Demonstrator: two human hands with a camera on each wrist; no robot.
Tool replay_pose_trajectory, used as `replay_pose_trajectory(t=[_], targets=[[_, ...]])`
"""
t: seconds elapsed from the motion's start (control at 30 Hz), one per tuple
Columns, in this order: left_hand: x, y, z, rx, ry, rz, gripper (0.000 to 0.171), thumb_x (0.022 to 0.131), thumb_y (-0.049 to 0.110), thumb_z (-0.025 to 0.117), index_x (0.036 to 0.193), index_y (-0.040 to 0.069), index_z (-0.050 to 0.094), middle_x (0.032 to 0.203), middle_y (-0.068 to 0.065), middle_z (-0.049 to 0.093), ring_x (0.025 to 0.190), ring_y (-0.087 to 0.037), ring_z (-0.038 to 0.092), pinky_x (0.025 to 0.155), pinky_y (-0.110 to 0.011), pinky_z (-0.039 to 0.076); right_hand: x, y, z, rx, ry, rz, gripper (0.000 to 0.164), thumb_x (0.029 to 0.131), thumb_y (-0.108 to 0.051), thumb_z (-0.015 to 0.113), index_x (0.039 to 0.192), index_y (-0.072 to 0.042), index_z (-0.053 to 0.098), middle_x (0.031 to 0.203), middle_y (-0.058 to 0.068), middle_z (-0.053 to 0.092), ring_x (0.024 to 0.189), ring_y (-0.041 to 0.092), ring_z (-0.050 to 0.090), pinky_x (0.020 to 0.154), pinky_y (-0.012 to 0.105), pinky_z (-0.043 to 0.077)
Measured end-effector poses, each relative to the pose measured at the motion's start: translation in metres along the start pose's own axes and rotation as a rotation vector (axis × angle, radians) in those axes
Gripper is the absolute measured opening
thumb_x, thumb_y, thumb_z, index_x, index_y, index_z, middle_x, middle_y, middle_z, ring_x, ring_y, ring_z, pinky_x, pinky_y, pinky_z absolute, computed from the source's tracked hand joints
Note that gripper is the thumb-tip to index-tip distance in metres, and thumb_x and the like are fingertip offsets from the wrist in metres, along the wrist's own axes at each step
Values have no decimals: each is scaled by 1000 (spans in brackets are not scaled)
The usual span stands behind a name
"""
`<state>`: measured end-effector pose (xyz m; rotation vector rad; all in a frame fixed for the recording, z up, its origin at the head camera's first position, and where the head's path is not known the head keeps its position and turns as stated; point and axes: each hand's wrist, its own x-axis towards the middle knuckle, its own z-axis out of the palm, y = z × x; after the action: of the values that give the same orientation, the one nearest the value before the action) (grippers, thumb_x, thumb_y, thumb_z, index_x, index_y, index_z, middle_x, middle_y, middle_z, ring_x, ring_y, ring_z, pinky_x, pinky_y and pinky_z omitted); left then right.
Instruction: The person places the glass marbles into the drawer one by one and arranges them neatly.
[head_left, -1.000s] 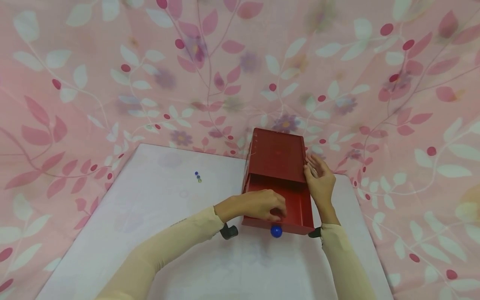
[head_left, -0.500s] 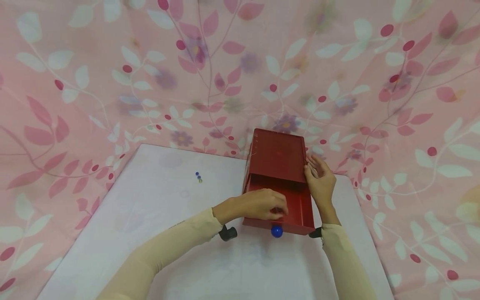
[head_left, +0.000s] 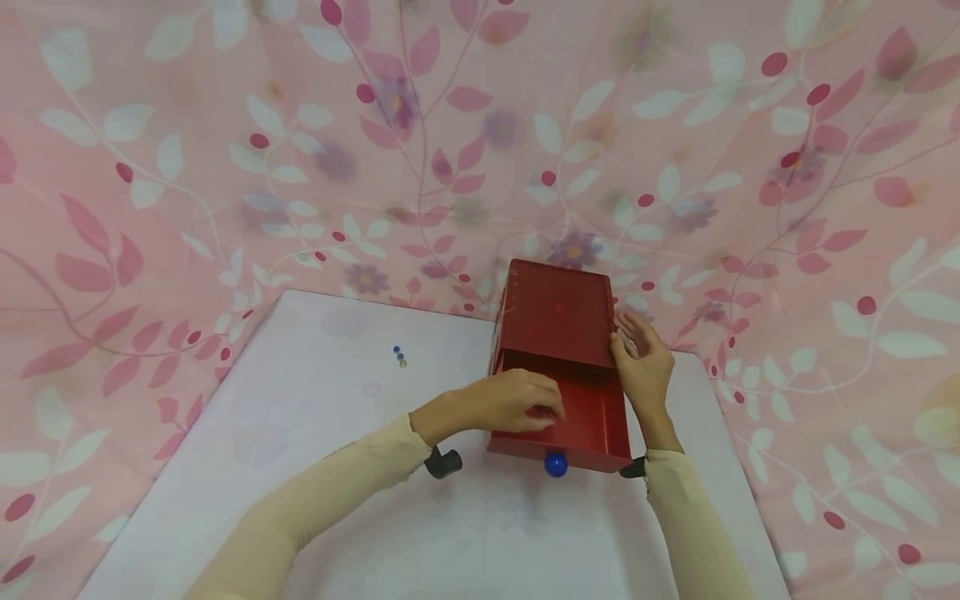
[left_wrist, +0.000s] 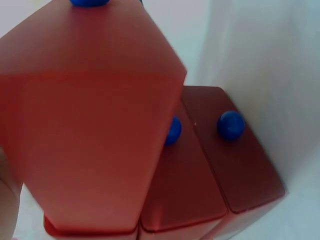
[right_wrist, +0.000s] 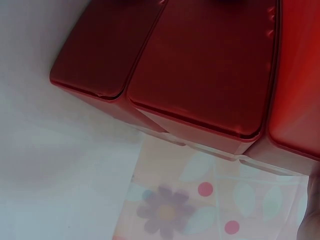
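Blue and yellowish beads (head_left: 400,357) lie leftmost on the table (head_left: 315,433). The left hand (head_left: 517,402) holds bent fingers over the open red drawer (head_left: 596,461), pinching what, if anything, I can't tell; the drawer looks light, stiff plastic, best held by its blue knob (head_left: 556,465), while the right hand (head_left: 643,360), loosely spread, rests along the right side of the cabinet (head_left: 558,312).

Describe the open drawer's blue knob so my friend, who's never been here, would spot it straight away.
On the white table stands a red cabinet, its top drawer pulled out. The knob is the shiny blue ball midway along that drawer's front. Other blue knobs, seen in the left wrist view, sit on closed drawers; only this one's drawer is open.
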<state>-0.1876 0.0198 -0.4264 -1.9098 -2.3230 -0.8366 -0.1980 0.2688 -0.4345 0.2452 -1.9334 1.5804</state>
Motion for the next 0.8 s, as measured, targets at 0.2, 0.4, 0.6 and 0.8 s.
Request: replay_pose_trajectory(t=[0.2, 0.4, 0.6, 0.8], targets=[[-11, -5, -7, -24, 71, -1, 15, 90, 15, 70, 105, 14, 73, 102, 5, 67, 96, -5, 60, 86, -8, 44, 0, 1, -1, -7, 0, -6, 41, 83, 14, 64, 123, 11, 59, 120, 31, 61, 111, 49, 56, 91, 32, 51], [-20, -8, -9, -41, 125, -9, 15, 89, 14, 71, 104, 12, 73, 103, 3, 68, 98, -7, 61, 89, -11, 45, 0, 1, -1, -2, 2, -5, 40, 83, 15, 64, 123, 12, 59, 119, 32, 61, 111, 50, 56, 92, 33, 51], [-30, -12, -12, -32, 171, -12, 15, 89, 15, 71, 103, 11, 73, 102, 3, 67, 96, -6, 60, 87, -11, 46, -1, 3, 0, -6, 2, -5, 41, 83, 15, 64, 123, 11, 59, 119, 31, 61, 111, 50, 56, 91, 32, 51], [-41, -19, -19, -76, 247, 11, 12, 88, 11, 71, 101, 9, 73, 99, 3, 67, 87, -4, 59, 74, -11, 49, 0, 3, 0, -12, 5, 2, 41, 83, 14, 65, 124, 10, 59, 119, 35, 59, 111, 49, 56, 91, 31, 51]])
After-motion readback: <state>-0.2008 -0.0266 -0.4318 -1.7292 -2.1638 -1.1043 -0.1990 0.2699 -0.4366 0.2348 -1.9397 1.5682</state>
